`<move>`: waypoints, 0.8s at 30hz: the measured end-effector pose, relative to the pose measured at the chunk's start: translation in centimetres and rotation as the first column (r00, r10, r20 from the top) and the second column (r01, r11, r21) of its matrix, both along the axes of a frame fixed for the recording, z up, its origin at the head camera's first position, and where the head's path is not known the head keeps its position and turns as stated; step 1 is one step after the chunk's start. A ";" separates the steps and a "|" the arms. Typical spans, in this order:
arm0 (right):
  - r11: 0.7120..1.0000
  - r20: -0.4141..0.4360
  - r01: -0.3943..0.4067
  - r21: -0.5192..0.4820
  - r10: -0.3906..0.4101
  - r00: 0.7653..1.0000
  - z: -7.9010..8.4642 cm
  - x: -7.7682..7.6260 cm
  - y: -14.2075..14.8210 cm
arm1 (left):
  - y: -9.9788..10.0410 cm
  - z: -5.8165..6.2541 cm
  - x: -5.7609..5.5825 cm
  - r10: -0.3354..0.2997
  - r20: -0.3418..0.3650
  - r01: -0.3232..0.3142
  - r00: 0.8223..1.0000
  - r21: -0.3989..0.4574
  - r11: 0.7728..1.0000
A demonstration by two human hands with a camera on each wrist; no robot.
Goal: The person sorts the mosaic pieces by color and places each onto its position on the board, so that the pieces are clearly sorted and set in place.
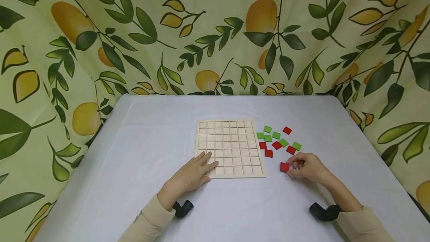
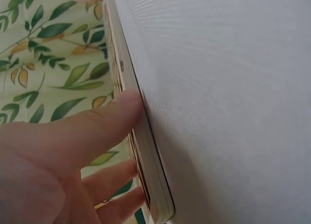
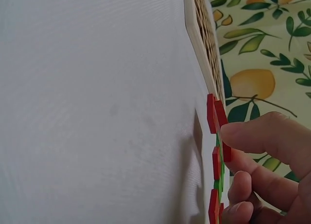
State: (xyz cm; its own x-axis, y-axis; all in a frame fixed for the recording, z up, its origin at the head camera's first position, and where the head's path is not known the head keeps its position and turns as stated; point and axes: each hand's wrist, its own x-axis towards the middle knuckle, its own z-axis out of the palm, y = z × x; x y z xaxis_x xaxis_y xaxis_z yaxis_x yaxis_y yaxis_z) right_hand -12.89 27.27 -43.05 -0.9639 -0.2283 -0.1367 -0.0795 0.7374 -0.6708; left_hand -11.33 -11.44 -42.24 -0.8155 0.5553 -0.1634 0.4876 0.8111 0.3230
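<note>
A pale wooden board (image 1: 231, 145) with a grid of shallow square cells lies flat on the table. My left hand (image 1: 193, 173) rests on its near left corner with fingers spread; in the left wrist view the thumb touches the front edge of the board (image 2: 141, 131). To the right of the board, my right hand (image 1: 307, 165) pinches a red square tile (image 1: 284, 167) between thumb and finger. The right wrist view shows this held red tile (image 3: 221, 112) tilted, with other red tiles (image 3: 214, 202) behind it. No tile shows on the visible cells.
Several green tiles (image 1: 267, 138) and red tiles (image 1: 268, 153) are scattered flat beside the board's right edge. A white cloth (image 1: 151, 133) covers the table. A leaf-and-fruit patterned curtain (image 1: 221, 47) hangs behind and at both sides.
</note>
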 end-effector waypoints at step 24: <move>0.998 -0.036 -0.036 -0.054 0.034 0.999 1.1 -1.9 -2.7 | -0.3 0.4 0.3 0.024 0.070 -0.027 0.997 0.045 0.999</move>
